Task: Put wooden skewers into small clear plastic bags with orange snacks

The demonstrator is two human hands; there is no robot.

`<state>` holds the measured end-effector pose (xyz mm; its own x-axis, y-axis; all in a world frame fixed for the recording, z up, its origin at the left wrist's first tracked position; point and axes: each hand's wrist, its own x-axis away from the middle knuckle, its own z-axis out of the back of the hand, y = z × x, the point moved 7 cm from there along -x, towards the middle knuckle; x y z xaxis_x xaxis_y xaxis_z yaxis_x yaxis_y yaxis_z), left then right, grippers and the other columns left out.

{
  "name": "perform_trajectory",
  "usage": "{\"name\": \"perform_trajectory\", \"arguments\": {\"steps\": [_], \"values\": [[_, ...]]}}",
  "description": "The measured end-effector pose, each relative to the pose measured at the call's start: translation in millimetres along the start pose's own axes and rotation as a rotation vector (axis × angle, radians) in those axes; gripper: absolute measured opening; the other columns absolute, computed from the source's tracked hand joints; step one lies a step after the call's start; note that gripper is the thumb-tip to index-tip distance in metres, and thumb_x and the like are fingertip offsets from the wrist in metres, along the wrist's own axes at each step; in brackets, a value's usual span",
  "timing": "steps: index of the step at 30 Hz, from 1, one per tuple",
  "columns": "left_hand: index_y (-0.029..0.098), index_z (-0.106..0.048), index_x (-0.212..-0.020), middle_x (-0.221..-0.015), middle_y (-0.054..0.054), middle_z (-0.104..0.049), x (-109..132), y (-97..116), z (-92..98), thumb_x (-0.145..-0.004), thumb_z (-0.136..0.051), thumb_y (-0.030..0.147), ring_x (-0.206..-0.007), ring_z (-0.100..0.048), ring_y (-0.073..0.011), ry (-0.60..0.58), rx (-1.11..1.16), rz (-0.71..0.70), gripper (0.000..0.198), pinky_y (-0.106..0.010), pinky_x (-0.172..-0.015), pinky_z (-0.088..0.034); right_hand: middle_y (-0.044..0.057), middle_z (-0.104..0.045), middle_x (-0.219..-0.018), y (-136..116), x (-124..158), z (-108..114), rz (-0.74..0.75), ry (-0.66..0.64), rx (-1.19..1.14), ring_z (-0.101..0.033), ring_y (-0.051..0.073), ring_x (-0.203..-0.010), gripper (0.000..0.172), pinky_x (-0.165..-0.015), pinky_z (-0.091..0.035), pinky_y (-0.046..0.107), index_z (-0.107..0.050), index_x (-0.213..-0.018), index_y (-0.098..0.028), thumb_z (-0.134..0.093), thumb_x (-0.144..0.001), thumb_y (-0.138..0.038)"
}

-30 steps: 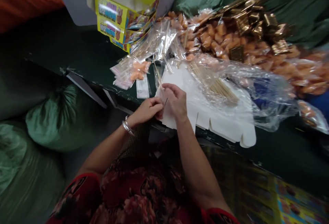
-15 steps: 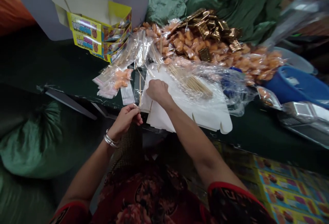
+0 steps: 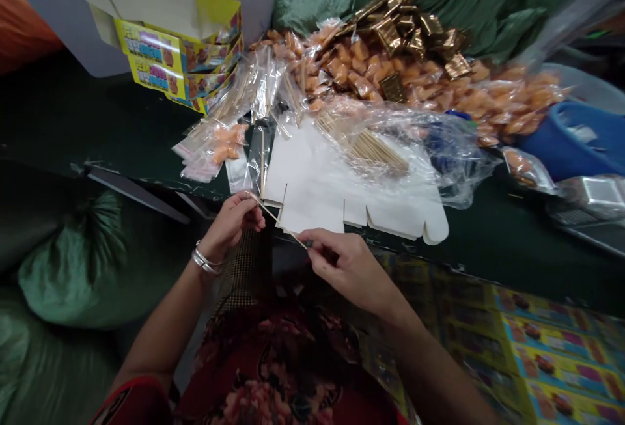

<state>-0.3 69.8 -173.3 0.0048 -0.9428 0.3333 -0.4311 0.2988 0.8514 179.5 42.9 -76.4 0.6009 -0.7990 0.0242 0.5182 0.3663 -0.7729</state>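
Observation:
My left hand point(image 3: 235, 220) is closed in a pinch at the table's near edge, holding one end of a thin wooden stick point(image 3: 277, 220). My right hand point(image 3: 342, 262) pinches the stick's other end, lower and to the right, above my lap. A narrow clear sleeve point(image 3: 254, 161) with a stick lies just beyond my left hand. A flat white cardboard blank point(image 3: 390, 207) lies on the table in front of me, with a clear bag of wooden sticks point(image 3: 375, 151) on it.
A heap of wrapped orange candies point(image 3: 371, 73) and gold packets point(image 3: 405, 28) fills the back of the table. Stacked yellow printed boxes point(image 3: 170, 64) stand back left, a blue tub point(image 3: 576, 145) at right. Green sacks point(image 3: 63, 262) sit at left, printed sheets point(image 3: 547, 353) lower right.
My right hand has left the white cardboard and come back toward me, now pinching a stick that my left hand also holds. The left hand has stayed near the table edge.

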Motion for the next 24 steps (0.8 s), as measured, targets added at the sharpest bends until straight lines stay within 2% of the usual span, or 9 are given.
{"name": "perform_trajectory", "arguments": {"steps": [5,11,20,24], "values": [[0.018,-0.046,-0.07,-0.051,0.004,-0.055,4.1,2.3,4.5,-0.069,-0.061,0.026,-0.044,-0.057,-0.012,0.046,-0.029,-0.006,0.017,-0.02,-0.042,-0.041,-0.006,-0.047,-0.055,13.5,-8.7,-1.5,-0.045,-0.023,-0.082,-0.034,0.007,-0.048,0.03,-0.047,-0.029,0.018,-0.07,-0.096,-0.016,-0.047,-0.076,-0.011],[0.017,-0.045,-0.071,-0.05,0.004,-0.054,3.9,4.2,7.2,-0.069,-0.063,0.029,-0.044,-0.057,-0.0126,0.065,-0.059,0.007,0.022,-0.021,-0.043,-0.042,-0.006,-0.046,-0.054,16.3,-15.9,-5.1,-0.046,-0.006,-0.137,-0.034,0.006,-0.047,0.029,-0.047,-0.029,0.018,-0.07,-0.093,-0.013,-0.047,-0.075,-0.011],[0.018,-0.045,-0.075,-0.051,0.005,-0.055,7.7,-4.3,-3.0,-0.072,-0.062,0.031,-0.045,-0.057,-0.0125,-0.024,-0.046,0.025,0.022,-0.02,-0.044,-0.041,-0.005,-0.05,-0.055,22.7,-38.1,-14.2,-0.037,0.204,-0.102,-0.042,0.008,-0.047,0.023,-0.052,-0.036,0.02,-0.065,-0.093,-0.017,-0.049,-0.077,-0.012],[0.018,-0.045,-0.077,-0.053,0.004,-0.058,11.1,-7.1,-21.2,-0.077,-0.057,0.032,-0.047,-0.058,-0.0122,-0.094,-0.193,-0.011,0.019,-0.021,-0.046,-0.044,0.0,-0.058,-0.073,23.9,-61.9,-13.2,-0.043,0.369,-0.109,-0.049,0.01,-0.056,0.019,-0.056,-0.04,0.022,-0.058,-0.093,-0.018,-0.051,-0.076,-0.012]]}}
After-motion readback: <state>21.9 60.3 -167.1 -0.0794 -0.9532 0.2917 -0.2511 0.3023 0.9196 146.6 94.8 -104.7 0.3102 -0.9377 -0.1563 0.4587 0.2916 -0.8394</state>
